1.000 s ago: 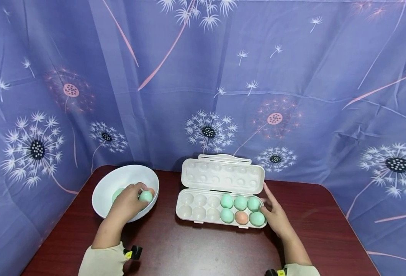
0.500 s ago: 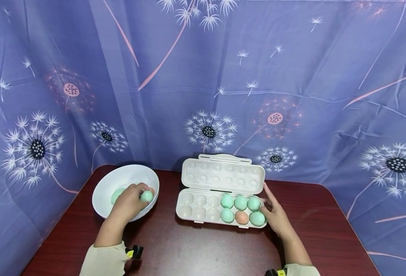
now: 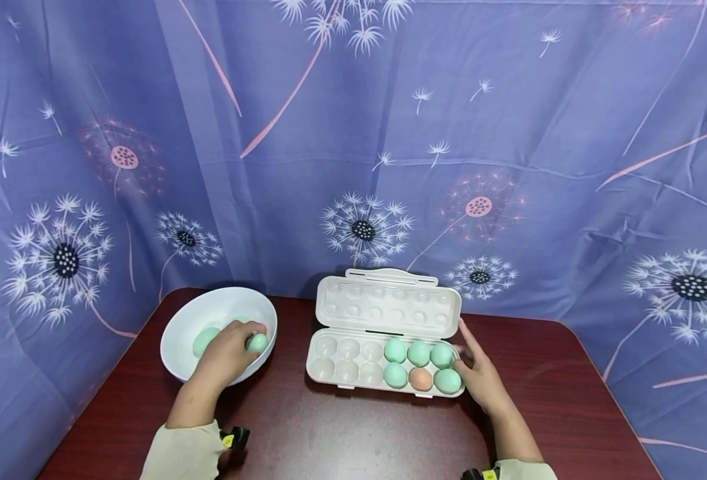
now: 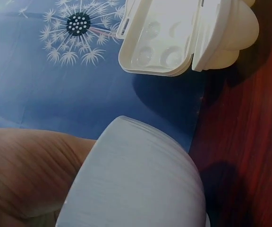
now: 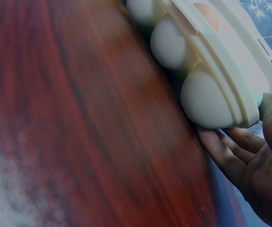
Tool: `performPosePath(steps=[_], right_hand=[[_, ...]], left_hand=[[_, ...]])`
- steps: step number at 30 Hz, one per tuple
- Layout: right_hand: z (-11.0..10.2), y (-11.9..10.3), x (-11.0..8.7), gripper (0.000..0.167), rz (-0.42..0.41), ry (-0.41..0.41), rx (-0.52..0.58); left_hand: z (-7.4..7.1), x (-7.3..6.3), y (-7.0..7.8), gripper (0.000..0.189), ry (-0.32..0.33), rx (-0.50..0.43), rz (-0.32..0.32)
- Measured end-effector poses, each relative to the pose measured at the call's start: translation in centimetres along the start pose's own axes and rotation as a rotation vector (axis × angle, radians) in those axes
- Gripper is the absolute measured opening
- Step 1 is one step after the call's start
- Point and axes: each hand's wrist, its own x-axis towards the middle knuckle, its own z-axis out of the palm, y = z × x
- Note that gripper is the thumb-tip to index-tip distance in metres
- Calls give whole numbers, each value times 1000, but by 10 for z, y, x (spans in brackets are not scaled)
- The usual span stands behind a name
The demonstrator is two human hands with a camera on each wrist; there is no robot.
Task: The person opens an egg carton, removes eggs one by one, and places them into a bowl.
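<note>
In the head view my left hand [image 3: 227,350] reaches into a white bowl [image 3: 179,323] at the left. Its thumb and fingers hold a pale green egg [image 3: 257,343] near the bowl's right side. Another green egg [image 3: 204,341] lies left of the hand. The bowl's outer wall [image 4: 140,179] hides the fingers in the left wrist view. My right hand [image 3: 479,377] grips the right end of an opened cream egg carton [image 3: 347,385], thumb at the top edge and fingers under the end in the right wrist view. Several green eggs and one orange egg [image 3: 421,379] fill its right half.
The carton's lid [image 3: 387,307] leans back toward a blue dandelion-print curtain [image 3: 353,133] behind the dark red table [image 3: 341,440]. Unfilled cups [image 3: 347,349] make up the carton's left half. A black camera [image 3: 239,438] is strapped at the left wrist.
My left hand has shifted slightly right inside the bowl with the green egg. An orange egg seen beside its fingers earlier is now hidden. The right hand and carton stay put.
</note>
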Motion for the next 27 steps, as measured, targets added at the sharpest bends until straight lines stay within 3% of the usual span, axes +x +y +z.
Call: performPosePath(steps=[13, 27], right_hand=[[0, 2, -1, 87, -21, 2, 9], [0, 0, -2, 85, -34, 7, 0]], left_hand=[[3, 2, -3, 44, -35, 32, 1], [4, 3, -3, 37, -20, 9, -8]])
